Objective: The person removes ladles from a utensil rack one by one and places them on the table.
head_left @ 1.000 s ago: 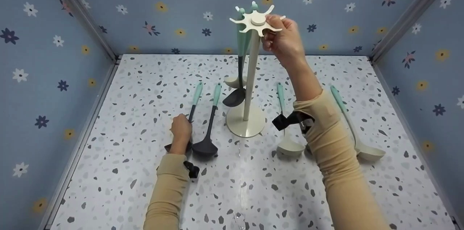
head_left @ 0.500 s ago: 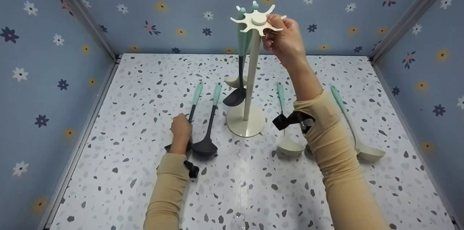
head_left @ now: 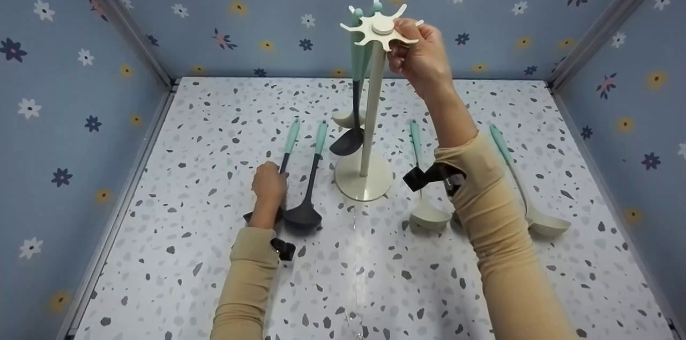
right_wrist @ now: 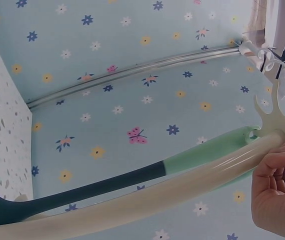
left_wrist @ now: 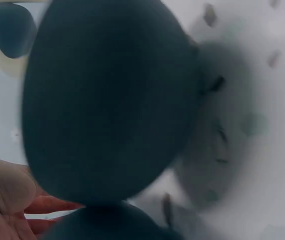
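Observation:
In the head view, my right hand [head_left: 423,58] grips a hook at the top of the cream utensil stand [head_left: 375,109], thumb and fingers around it. A black ladle [head_left: 348,141] with a mint handle hangs from the stand, and a cream-bowled utensil [head_left: 345,119] hangs behind it. My left hand [head_left: 268,184] lies low over the shaft of a black ladle [head_left: 292,139] on the table, a fingertip across the shaft; I cannot tell whether it grips it. Right beside it lies another black ladle [head_left: 304,216]. A dark bowl [left_wrist: 107,100] fills much of the left wrist view.
On the right, a cream ladle [head_left: 429,216] and another cream utensil [head_left: 546,224] lie on the speckled table [head_left: 353,286], partly under my right arm. Flowered panels [head_left: 305,18] enclose the table at the back and both sides.
My left hand has shifted slightly, and a fingertip now shows across the ladle's shaft. My right hand stays at the top of the stand.

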`<state>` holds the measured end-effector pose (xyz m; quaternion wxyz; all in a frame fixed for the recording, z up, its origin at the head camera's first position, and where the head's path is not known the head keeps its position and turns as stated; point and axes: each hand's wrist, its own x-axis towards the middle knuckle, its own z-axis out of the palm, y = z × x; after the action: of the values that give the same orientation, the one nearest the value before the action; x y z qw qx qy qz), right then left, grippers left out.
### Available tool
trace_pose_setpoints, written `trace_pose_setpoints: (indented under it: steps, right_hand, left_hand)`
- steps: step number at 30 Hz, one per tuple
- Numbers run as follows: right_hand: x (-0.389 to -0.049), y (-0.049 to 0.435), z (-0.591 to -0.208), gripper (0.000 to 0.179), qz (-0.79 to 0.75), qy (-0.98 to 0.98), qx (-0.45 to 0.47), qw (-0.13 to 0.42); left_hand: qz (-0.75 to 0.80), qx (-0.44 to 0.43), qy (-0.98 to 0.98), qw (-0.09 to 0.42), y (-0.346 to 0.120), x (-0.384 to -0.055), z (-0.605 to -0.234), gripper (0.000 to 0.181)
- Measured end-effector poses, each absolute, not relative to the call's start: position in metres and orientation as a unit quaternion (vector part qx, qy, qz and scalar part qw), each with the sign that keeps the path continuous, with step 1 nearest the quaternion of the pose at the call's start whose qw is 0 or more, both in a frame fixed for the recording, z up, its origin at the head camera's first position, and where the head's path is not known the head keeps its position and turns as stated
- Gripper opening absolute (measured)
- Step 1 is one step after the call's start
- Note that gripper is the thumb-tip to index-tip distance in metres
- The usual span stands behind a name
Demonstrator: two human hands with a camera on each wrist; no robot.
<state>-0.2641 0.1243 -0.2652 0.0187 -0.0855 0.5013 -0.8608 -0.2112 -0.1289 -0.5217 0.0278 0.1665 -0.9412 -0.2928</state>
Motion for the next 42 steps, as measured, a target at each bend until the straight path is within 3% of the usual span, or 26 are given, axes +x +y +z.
trace_pose_setpoints:
  steps: [7,17,22,33,42]
  right_hand:
    - [-0.264,0.124,-0.265,0.022,-0.864,0.497,-0.081,0.020]
    - [-0.264,0.125,-0.264,0.022,-0.867,0.492,-0.078,0.017]
    - [-0.264,0.124,-0.264,0.022,-0.866,0.495,-0.076,0.017]
    - [-0.264,0.124,-0.265,0.023,-0.867,0.491,-0.085,0.020]
    - [-0.263,0.124,-0.266,0.022,-0.864,0.494,-0.092,0.012]
  left_hand:
    - [-0.347,0.113,-0.926,0.091,-0.115,-0.211,-0.500,0.024]
    - [-0.449,-0.002,-0.866,0.222,-0.092,-0.211,-0.484,0.021]
    - [-0.510,-0.043,-0.820,0.255,-0.078,-0.209,-0.476,0.020]
    - [-0.634,-0.088,-0.731,0.236,-0.052,-0.213,-0.463,0.031]
    - [-0.710,-0.129,-0.672,0.167,-0.039,-0.211,-0.432,0.032]
